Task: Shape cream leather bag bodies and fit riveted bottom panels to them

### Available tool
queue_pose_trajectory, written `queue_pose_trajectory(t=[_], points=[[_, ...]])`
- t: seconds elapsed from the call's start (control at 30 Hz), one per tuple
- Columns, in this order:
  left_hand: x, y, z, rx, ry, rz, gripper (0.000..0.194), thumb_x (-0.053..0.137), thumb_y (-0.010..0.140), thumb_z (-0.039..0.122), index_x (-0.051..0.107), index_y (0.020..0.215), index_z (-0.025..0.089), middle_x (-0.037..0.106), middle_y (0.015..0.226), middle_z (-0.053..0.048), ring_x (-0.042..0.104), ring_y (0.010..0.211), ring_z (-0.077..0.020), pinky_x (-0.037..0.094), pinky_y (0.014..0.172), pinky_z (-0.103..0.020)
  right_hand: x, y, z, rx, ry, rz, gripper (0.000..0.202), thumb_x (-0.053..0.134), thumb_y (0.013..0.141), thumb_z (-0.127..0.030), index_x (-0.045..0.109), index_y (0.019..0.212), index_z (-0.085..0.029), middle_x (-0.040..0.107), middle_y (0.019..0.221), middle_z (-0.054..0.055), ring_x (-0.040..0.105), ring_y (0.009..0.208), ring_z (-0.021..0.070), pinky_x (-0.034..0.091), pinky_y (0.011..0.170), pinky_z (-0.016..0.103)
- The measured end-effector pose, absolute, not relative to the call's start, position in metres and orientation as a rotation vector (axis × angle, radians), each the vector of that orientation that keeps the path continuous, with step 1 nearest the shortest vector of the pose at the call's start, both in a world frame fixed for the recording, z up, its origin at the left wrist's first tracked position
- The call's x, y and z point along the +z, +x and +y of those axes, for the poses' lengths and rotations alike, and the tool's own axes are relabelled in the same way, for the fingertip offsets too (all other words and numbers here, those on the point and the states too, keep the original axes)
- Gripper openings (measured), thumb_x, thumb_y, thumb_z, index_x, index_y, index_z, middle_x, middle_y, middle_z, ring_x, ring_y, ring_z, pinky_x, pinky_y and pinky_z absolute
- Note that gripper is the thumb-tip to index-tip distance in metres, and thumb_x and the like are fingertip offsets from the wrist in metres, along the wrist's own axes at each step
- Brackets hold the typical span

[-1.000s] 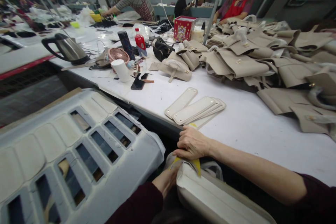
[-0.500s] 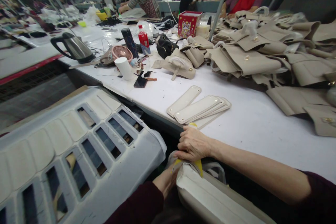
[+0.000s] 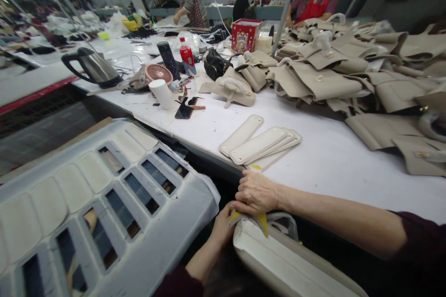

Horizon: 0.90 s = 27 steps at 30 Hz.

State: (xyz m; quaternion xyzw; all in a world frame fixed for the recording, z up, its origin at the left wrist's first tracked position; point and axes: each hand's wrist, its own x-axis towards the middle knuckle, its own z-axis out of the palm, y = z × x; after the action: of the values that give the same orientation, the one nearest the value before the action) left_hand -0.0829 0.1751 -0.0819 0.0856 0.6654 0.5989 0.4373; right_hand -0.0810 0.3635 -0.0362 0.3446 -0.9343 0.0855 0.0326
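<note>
Overhead, workshop windows; white table (image 3: 324, 162); both hands (image 3: 256, 192) clamped on bundle (image 3: 278, 260).

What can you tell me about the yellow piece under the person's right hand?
The yellow piece is small, thin and bright, and looks like tape or plastic. It lies over the near end of a white padded panel just below the table edge. The right hand rests on top of it and hides most of it; the left hand touches its left end. Its full shape cannot be told.
</note>
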Motion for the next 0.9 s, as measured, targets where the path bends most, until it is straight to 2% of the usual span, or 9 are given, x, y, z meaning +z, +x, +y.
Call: queue_pose_trajectory(t=[0.13,0.2,0.3,0.43,0.53,0.67,0.77,0.9], points=[[-0.060,-0.081,0.154,1.556,0.346,1.640,0.048,0.047,0.093,0.052,0.067,0.117,0.016,0.068,0.112,-0.008,0.057,0.107,-0.0272,0.043,0.095,-0.036,-0.034,-0.079,0.363,0.256,1.043,-2.893,0.055,0.035,0.101,-0.045,0.066,0.063,-0.020,0.068,0.059,0.005,0.056,0.056,0.0159,0.025,0.066,0.037],[-0.048,-0.078,0.145,1.500,0.471,1.660,0.045,0.050,0.094,0.048,0.066,0.121,0.016,0.069,0.108,-0.007,0.059,0.099,-0.0248,0.045,0.087,-0.032,-0.033,-0.078,0.363,0.259,1.038,-2.900,0.055,0.036,0.101,-0.045,0.066,0.063,-0.019,0.068,0.058,0.005,0.056,0.056,0.0158,0.026,0.067,0.037],[-0.035,-0.078,0.144,1.379,0.645,1.786,0.037,0.055,0.092,0.043,0.070,0.113,0.016,0.070,0.100,-0.005,0.060,0.092,-0.0233,0.045,0.083,-0.029,-0.035,-0.076,0.363,0.248,1.024,-2.907,0.055,0.035,0.101,-0.045,0.066,0.064,-0.019,0.068,0.059,0.005,0.056,0.056,0.0159,0.026,0.067,0.037],[-0.028,-0.082,0.152,1.242,0.862,1.970,0.024,0.053,0.093,0.036,0.072,0.093,0.020,0.071,0.100,-0.005,0.060,0.098,-0.0243,0.042,0.090,-0.031,-0.038,-0.072,0.363,0.222,0.995,-2.916,0.053,0.035,0.101,-0.043,0.064,0.064,-0.020,0.068,0.059,0.005,0.056,0.056,0.0161,0.023,0.066,0.037],[-0.026,-0.080,0.154,1.138,0.970,2.075,0.025,0.051,0.094,0.035,0.068,0.082,0.023,0.071,0.093,-0.006,0.061,0.095,-0.0248,0.038,0.101,-0.035,-0.038,-0.065,0.363,0.259,0.948,-2.936,0.054,0.034,0.102,-0.041,0.063,0.062,-0.019,0.068,0.058,0.004,0.055,0.054,0.0154,0.021,0.064,0.036],[-0.027,-0.076,0.155,1.135,1.024,2.088,0.023,0.050,0.094,0.034,0.069,0.088,0.024,0.070,0.096,-0.007,0.061,0.099,-0.0261,0.031,0.110,-0.038,-0.041,-0.049,0.362,0.316,0.821,-2.954,0.055,0.033,0.102,-0.040,0.062,0.060,-0.019,0.066,0.056,0.004,0.052,0.051,0.0149,0.018,0.062,0.036],[-0.030,-0.076,0.157,1.185,0.988,1.996,0.027,0.048,0.095,0.039,0.071,0.098,0.023,0.069,0.103,-0.007,0.059,0.105,-0.0260,0.029,0.111,-0.037,-0.043,-0.036,0.361,0.338,0.707,-2.994,0.055,0.031,0.102,-0.039,0.062,0.061,-0.020,0.067,0.057,0.003,0.052,0.051,0.0148,0.016,0.061,0.037],[-0.044,-0.077,0.162,1.363,0.546,1.638,0.053,0.038,0.097,0.055,0.072,0.097,0.015,0.070,0.090,-0.008,0.061,0.091,-0.0263,0.043,0.093,-0.039,-0.040,-0.025,0.359,0.352,0.573,-3.071,0.053,0.033,0.103,-0.039,0.063,0.063,-0.020,0.068,0.060,0.002,0.054,0.055,0.0142,0.017,0.062,0.036]])
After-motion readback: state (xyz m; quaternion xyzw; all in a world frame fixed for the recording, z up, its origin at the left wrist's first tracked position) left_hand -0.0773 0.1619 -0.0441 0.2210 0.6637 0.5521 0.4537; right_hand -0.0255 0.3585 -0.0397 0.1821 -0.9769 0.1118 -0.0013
